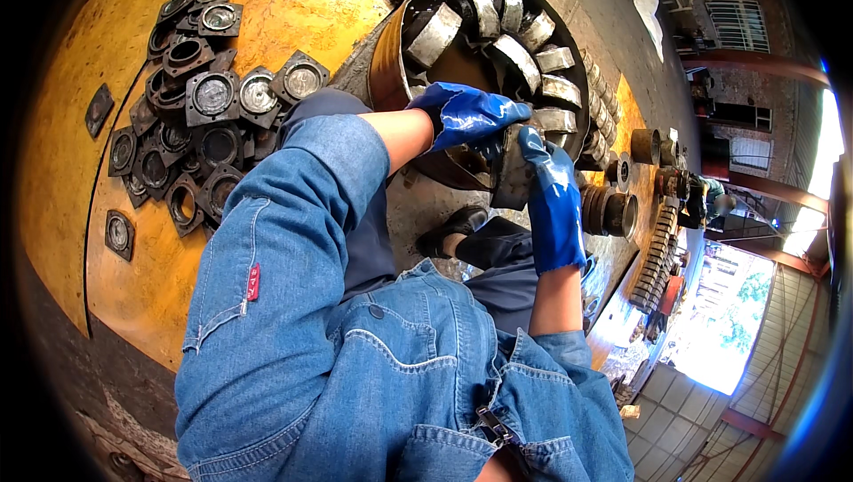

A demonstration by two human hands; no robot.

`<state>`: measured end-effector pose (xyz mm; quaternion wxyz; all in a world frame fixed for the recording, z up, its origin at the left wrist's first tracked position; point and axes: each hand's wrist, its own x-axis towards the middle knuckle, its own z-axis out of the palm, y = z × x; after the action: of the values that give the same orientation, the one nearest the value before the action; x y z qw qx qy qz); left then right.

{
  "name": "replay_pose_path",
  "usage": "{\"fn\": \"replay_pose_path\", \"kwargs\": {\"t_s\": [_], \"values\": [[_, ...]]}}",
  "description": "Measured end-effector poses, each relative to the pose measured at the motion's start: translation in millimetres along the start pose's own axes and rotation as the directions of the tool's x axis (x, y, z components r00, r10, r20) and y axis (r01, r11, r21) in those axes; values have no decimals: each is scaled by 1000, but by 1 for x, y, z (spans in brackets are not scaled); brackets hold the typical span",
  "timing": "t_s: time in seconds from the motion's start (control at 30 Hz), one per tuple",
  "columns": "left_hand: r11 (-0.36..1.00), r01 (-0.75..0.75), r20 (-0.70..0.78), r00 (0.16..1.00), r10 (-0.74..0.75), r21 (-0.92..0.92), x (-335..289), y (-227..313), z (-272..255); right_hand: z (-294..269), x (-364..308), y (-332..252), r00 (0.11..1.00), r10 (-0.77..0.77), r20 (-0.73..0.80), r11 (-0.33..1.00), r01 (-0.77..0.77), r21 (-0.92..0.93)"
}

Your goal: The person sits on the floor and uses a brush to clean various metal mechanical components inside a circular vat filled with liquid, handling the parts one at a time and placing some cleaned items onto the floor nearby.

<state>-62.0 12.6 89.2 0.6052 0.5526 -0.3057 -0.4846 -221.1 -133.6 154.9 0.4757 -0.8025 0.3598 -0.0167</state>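
Both my hands wear blue rubber gloves and are in front of a round metal drum (391, 64). Between them is a dark, flat-sided metal piece (512, 175), wet-looking, at the drum's near rim. My right hand (553, 189) is closed around its right side, thumb near the top. My left hand (471, 118) reaches over the rim, its fingers closed at the piece's upper left edge; some fingertips are hidden. Inside the drum, several thick metal pieces (435, 35) with shiny rims stand in a ring along the wall, around brownish liquid.
A pile of square metal flanges with round centres (213, 95) lies on yellow sheeting (293, 2) at the left. Right of the drum stand rows of metal rings (609, 213) and a long stack of ribbed parts (657, 255). My shoe (449, 229) is below the drum. Another person (715, 202) is far right.
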Motion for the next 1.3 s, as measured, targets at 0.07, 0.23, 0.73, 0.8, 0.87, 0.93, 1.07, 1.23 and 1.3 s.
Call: {"fn": "replay_pose_path", "kwargs": {"t_s": [0.07, 0.23, 0.73, 0.8, 0.87, 0.93, 1.07, 1.23, 1.3], "values": [[1000, 1, -2, 1000, -1, 22, -2, 3, 0, 0, 0, 1, 1000, 3, -2, 1000, -3, 13], [998, 9, -9, 1000, -8, 67, -1, 1, -1, 6, -6, -13, 1000, 23, 14, 1000, -23, 10], [996, -63, -47, 997, 66, 69, 6, -10, 0, 3, 7, 1, 999, 35, 40, 994, -39, 104], [996, -56, -48, 997, 60, 75, 6, -10, 0, 3, 5, -1, 999, 40, 22, 997, -41, 59], [997, -34, -44, 998, 37, 75, 6, -10, -1, 3, 0, -7, 999, 45, -15, 999, -45, -26], [993, -43, -55, 997, 49, 106, 8, -11, -1, 4, 1, -4, 1000, -1, -20, 1000, 1, 4], [990, -29, -77, 996, 40, 140, 6, -8, 0, 4, 2, 1, 1000, -23, -15, 1000, 23, 21], [991, -8, -52, 999, 15, 130, 5, -6, -2, 4, 0, -2, 1000, -10, -20, 1000, 11, 8], [993, -6, -39, 999, 10, 119, 4, -4, -2, 3, -1, -3, 1000, -7, -27, 1000, 7, 3]]}}
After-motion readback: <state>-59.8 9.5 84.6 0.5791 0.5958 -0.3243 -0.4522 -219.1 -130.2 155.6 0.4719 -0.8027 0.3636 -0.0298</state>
